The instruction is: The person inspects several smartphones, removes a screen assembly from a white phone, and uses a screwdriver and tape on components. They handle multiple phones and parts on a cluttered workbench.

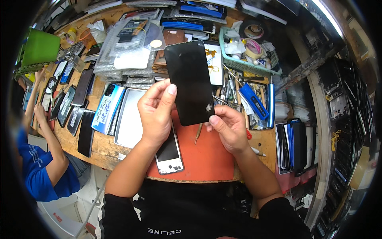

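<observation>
A black phone screen panel is held upright above the bench, glossy side toward me. My left hand grips its left edge, thumb on the glass. My right hand pinches its lower right corner. Under my hands lies an orange work mat. On the mat, partly hidden by my left wrist, rests a white phone frame with a dark inside. A thin wooden-handled tool lies on the mat between my hands.
A silver tray and a blue-backed phone lie left of the mat. Many phones and bagged parts cover the wooden bench. A green basket with tape rolls stands at the back right. Another person in a blue shirt works at the left.
</observation>
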A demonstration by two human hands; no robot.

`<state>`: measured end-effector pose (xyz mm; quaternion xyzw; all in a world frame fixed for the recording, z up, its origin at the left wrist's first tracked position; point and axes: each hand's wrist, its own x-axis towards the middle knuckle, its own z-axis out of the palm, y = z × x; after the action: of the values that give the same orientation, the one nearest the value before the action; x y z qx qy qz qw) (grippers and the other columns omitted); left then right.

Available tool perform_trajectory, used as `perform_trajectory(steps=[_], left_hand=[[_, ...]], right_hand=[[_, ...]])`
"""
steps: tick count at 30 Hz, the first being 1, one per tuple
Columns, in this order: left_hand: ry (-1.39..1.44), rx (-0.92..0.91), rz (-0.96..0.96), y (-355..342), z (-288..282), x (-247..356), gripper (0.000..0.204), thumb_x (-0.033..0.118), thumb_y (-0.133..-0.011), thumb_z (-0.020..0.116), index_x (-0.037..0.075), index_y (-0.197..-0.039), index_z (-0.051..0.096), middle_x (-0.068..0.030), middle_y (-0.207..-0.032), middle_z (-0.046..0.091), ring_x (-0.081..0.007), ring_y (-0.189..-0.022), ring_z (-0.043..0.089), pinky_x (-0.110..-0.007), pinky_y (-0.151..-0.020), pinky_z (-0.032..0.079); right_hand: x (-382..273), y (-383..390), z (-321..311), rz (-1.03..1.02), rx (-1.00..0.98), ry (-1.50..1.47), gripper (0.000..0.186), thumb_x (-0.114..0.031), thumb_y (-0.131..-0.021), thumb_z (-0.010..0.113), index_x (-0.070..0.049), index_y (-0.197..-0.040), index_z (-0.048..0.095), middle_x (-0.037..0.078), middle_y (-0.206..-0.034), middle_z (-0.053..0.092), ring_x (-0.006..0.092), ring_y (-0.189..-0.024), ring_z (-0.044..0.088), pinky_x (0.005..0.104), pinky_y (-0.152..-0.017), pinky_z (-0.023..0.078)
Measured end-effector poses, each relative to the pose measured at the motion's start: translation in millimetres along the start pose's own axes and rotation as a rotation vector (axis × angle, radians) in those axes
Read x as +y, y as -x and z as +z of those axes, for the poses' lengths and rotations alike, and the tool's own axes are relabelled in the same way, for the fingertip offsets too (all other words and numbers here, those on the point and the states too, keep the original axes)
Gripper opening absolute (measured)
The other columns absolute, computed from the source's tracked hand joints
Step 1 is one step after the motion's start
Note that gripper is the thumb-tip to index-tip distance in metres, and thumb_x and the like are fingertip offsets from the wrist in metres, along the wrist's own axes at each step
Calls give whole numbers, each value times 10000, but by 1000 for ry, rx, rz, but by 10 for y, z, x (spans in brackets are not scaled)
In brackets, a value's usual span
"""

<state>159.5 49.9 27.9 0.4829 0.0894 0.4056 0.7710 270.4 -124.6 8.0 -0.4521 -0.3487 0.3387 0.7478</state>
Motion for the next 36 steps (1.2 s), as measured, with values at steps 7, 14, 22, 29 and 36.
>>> perform_trajectory(steps=[7,14,22,29,36], left_hand=[[-41,-39,44,-2,-22,0,246,123,-1064,662,-45,-1240,696,-82,-1090,763,-105,-976,705,-268,-874,573],[-58,-178,36,13,97,54,796,338,-1107,572,50,-1682,103,-188,-1438,575,-244,-1282,617,-403,-1071,522],[608,-207,-286,-25,-14,-8,934,776,-1035,150,67,-1621,311,-243,-1304,632,-354,-1164,678,-526,-1038,557],[692,-354,-306,-32,-60,-8,1020,816,-1007,105,28,-1626,295,-255,-1277,652,-343,-1065,719,-491,-965,596],[671,-399,-302,-32,-35,-20,1007,795,-1020,93,12,-1620,295,-255,-1266,665,-345,-1049,725,-481,-943,602]], right_hand=[[-3,-27,-17,-48,24,72,172,-42,-1039,660,62,-1166,712,60,-1002,662,101,-843,636,248,-765,562],[-88,-17,112,-467,161,756,212,-51,-974,740,50,-1159,728,96,-1006,665,173,-875,625,287,-746,519],[-78,35,243,-608,48,909,177,-15,-939,729,36,-1109,731,119,-997,664,219,-845,628,304,-718,501],[-30,80,197,80,-52,271,195,-138,-1068,625,29,-1161,664,48,-967,662,92,-825,605,260,-719,511],[-21,100,228,168,-138,147,203,-142,-1079,611,33,-1178,643,39,-987,668,75,-787,606,241,-716,515]])
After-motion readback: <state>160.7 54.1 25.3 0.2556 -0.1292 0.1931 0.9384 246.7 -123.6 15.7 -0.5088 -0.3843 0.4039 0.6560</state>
